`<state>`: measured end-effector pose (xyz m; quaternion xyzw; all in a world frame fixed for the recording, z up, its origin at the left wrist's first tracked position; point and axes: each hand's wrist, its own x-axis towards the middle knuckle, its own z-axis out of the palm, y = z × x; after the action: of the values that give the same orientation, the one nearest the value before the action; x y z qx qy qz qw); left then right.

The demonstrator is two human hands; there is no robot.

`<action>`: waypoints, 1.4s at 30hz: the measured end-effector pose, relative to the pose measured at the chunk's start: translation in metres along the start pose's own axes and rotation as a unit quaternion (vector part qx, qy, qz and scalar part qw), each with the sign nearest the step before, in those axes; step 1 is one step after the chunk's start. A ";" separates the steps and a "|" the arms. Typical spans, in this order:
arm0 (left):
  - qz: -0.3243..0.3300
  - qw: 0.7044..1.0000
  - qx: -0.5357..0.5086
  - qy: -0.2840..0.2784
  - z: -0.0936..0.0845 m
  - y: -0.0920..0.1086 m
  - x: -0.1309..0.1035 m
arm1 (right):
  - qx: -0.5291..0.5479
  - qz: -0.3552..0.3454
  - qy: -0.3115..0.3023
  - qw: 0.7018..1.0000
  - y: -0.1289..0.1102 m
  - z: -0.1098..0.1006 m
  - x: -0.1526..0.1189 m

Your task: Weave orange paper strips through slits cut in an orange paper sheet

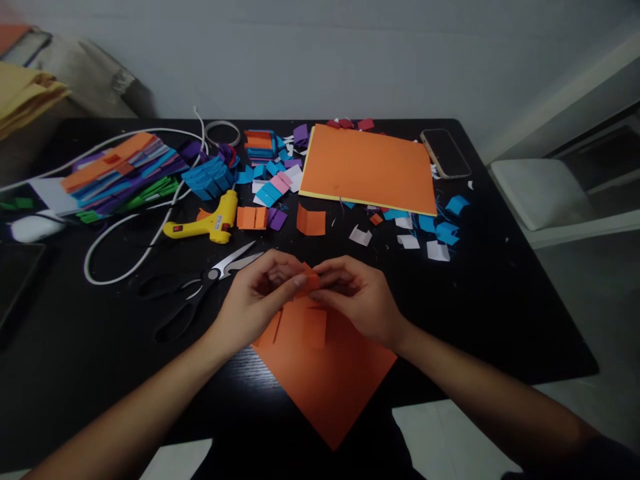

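Note:
A large orange sheet (pixel 335 387) lies turned like a diamond at the table's front edge, one corner past the edge. Folded orange pieces (pixel 315 328) rest on it. Above its far part, my left hand (pixel 260 293) pinches a small orange paper piece (pixel 311 280) between thumb and fingers. My right hand (pixel 363 297) has its fingers closed on the right side of the same piece. Black-handled scissors (pixel 193 293) lie with blades apart, left of my left hand. Beyond them is a yellow glue gun (pixel 207 223).
An orange sheet stack (pixel 370 167) sits at the back, with a phone (pixel 445 153) at its right. Colored paper strips (pixel 125 173) and a looping white cable (pixel 90 257) occupy the left. Small blue, white and orange pieces are scattered mid-table. A white chair (pixel 530 190) stands right.

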<state>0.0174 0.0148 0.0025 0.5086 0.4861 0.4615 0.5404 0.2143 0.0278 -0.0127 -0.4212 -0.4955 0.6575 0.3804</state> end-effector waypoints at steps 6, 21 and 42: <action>-0.007 0.999 0.041 -0.006 0.000 0.002 0.001 | -0.036 -0.014 0.000 0.999 -0.001 0.001 -0.002; 0.011 0.998 0.066 -0.015 -0.002 -0.008 -0.003 | -0.012 0.022 -0.004 1.000 -0.005 0.000 0.000; 0.048 0.990 0.133 -0.008 -0.003 -0.007 -0.006 | -0.011 0.024 -0.043 0.999 -0.005 -0.001 0.000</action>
<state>0.0141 0.0089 -0.0041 0.6027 0.5134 0.4142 0.4491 0.2158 0.0288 -0.0081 -0.4087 -0.5087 0.6780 0.3385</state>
